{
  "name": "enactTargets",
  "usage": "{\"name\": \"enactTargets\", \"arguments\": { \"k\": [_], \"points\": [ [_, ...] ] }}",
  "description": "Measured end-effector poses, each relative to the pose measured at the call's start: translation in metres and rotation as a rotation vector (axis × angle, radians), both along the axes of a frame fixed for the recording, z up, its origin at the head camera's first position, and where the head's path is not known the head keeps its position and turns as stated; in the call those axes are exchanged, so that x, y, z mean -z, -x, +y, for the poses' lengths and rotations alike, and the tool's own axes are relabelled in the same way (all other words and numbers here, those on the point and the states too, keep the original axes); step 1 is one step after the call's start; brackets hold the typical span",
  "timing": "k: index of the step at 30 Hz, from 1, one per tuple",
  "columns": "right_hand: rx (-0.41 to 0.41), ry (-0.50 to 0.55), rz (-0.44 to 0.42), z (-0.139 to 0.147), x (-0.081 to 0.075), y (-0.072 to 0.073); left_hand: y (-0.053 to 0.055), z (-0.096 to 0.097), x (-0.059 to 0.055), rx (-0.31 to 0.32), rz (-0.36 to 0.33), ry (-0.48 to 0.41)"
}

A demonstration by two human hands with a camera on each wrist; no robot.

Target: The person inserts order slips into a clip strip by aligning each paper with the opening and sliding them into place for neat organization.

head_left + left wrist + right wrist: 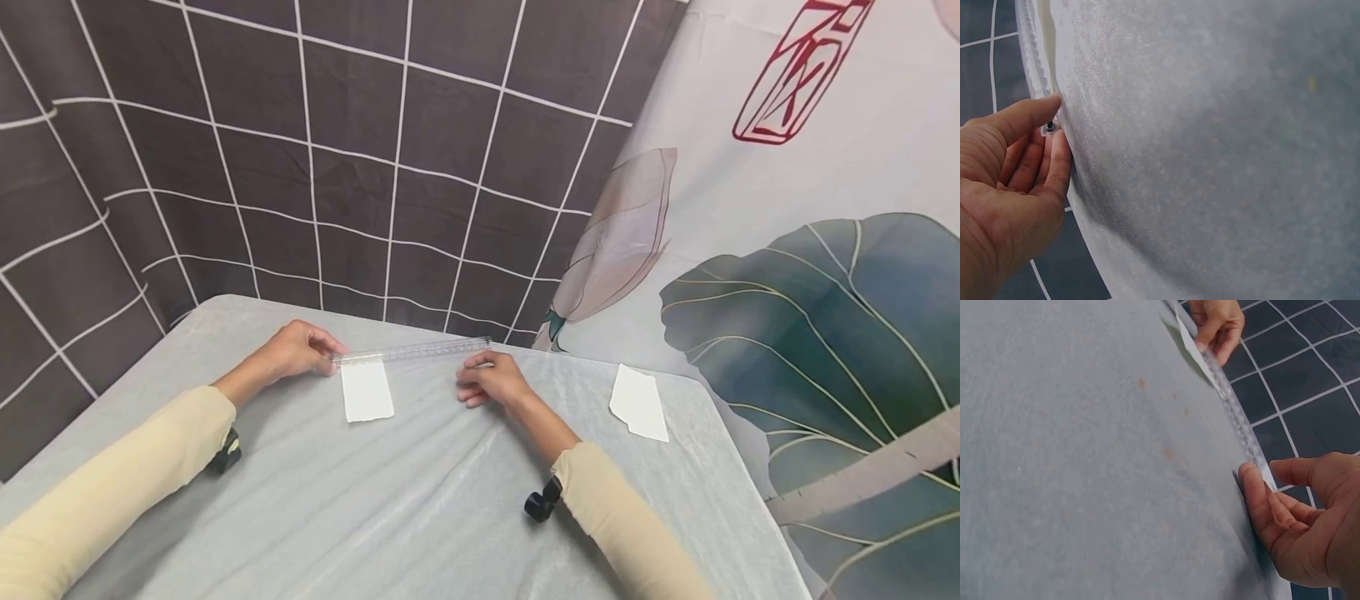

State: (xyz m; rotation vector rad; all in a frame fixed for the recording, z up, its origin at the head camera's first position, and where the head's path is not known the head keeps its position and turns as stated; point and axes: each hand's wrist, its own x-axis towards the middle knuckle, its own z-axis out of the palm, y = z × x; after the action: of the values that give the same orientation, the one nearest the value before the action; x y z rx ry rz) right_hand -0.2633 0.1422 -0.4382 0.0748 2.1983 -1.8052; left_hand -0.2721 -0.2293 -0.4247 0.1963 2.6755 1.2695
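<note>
A clear ruler (420,351) lies along the far part of the cloth-covered table, across the top of a white piece of paper (367,392). At its left end, my left hand (303,348) pinches the ruler between thumb and fingers; the left wrist view shows the ruler's end (1049,128) between them. Just in front of the ruler's right end is my right hand (495,381), its fingers loosely bent. In the right wrist view, the right hand's thumb (1297,470) and forefinger stand apart beside the ruler (1241,425), pinching nothing.
Another piece of white paper (639,403), with uneven edges, lies on the right side of the table (315,517). A dark curtain with white grid lines (352,200) hangs behind the table. Hanging fabric printed with leaves (825,333) borders the right side.
</note>
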Motion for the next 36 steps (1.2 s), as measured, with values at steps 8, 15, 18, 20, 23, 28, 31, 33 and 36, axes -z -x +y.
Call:
{"name": "enactTargets", "arguments": {
  "k": [8,15,18,20,23,28,31,33,36],
  "points": [
    [0.006,0.002,0.000,0.010,-0.002,0.001,0.000,0.001,0.001,-0.008,-0.006,0.018],
    [0.006,-0.004,-0.007,0.019,-0.002,0.003,0.001,0.000,0.003,-0.005,-0.001,0.011],
    [0.007,-0.016,0.003,0.023,-0.002,0.004,0.001,0.000,0.004,-0.004,-0.003,0.010],
    [0.007,-0.021,0.008,0.026,-0.003,0.005,0.001,0.000,0.004,-0.006,-0.005,0.010],
    [0.010,-0.022,0.014,0.029,-0.003,0.006,0.001,0.000,0.004,-0.007,-0.006,0.011],
    [0.024,-0.021,0.017,0.034,-0.003,0.006,0.000,0.000,0.003,-0.008,-0.002,0.014],
    [0.034,-0.022,0.013,0.037,-0.003,0.005,0.001,0.000,0.002,-0.008,0.002,0.014],
    [0.040,-0.022,0.010,0.040,-0.003,0.005,0.001,0.000,0.002,-0.006,0.004,0.015],
    [0.040,-0.021,0.009,0.044,-0.002,0.006,0.001,0.000,0.002,-0.007,0.004,0.016]
  ]
}}
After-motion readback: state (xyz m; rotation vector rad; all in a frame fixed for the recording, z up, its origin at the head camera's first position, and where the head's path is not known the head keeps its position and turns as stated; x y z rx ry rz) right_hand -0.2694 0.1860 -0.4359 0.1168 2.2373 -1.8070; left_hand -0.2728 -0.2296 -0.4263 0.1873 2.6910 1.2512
